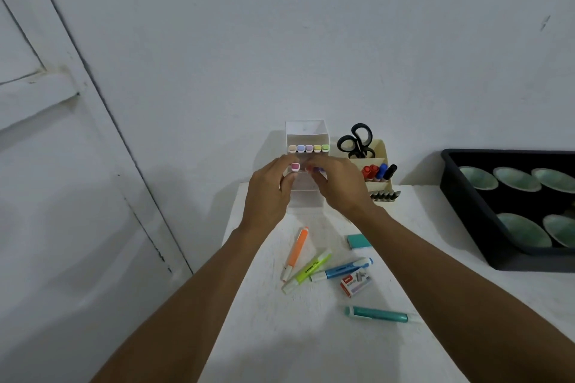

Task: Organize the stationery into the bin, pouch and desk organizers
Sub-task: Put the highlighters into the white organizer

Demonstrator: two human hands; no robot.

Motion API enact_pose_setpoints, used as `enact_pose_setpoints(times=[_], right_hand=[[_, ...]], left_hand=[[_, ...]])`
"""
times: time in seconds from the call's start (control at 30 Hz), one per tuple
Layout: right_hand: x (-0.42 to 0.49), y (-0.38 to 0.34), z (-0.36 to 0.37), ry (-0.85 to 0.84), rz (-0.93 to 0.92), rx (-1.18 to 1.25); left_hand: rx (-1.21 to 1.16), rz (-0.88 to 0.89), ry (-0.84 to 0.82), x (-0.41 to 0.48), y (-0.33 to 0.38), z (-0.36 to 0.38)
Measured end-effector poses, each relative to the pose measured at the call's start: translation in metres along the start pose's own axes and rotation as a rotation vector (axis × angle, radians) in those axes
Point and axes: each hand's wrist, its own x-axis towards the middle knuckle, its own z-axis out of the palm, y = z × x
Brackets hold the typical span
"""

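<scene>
Fingers (287, 165) of left hand (269, 190) and right hand (339, 186) curl at the white organizer (306, 134) far on the worktop (311, 336); what they pinch cannot be told. Highlighters (306, 270), eraser (359, 241), staples (355, 282) lie near

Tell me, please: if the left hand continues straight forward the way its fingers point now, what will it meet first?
Most likely the white tiered organizer: the left hand is already at its front, fingers near a pink marker cap. Whether they already touch is unclear.
</scene>
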Motion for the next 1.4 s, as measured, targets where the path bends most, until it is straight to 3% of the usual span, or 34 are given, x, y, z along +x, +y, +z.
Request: enact_pose_setpoints(times=[0.4, 0.7, 0.83, 0.93, 1.03, 1.17, 1.27, 1.4], right_hand=[[-0.011, -0.005, -0.015, 0.145, -0.105, -0.017], [-0.005, 0.000, 0.000, -0.004, -0.081, -0.118], [-0.012, 0.005, 0.003, -0.040, -0.094, -0.051], [-0.024, 0.011, 0.001, 0.121, -0.075, 0.062], [-0.032, 0.007, -0.003, 0.315, 0.099, 0.204], [-0.023, -0.003, -0.007, 0.129, 0.350, 0.386], [-0.022, -0.009, -0.006, -0.006, 0.348, 0.490], [-0.025, -0.016, -0.004, 0.001, 0.304, 0.514]], left_hand=[[0.060, -0.074, -0.035, 0.000, -0.009, 0.010], [0.137, -0.112, -0.138, 0.002, -0.010, 0.021], [0.161, -0.130, -0.207, 0.007, -0.010, 0.025], [0.230, -0.154, -0.293, 0.009, -0.008, 0.030], [0.374, -0.156, -0.356, 0.011, -0.006, 0.030], [0.525, -0.087, -0.360, 0.012, -0.001, 0.026], [0.463, -0.122, -0.379, 0.013, 0.000, 0.027], [0.347, -0.217, -0.398, 0.017, -0.008, 0.026]])
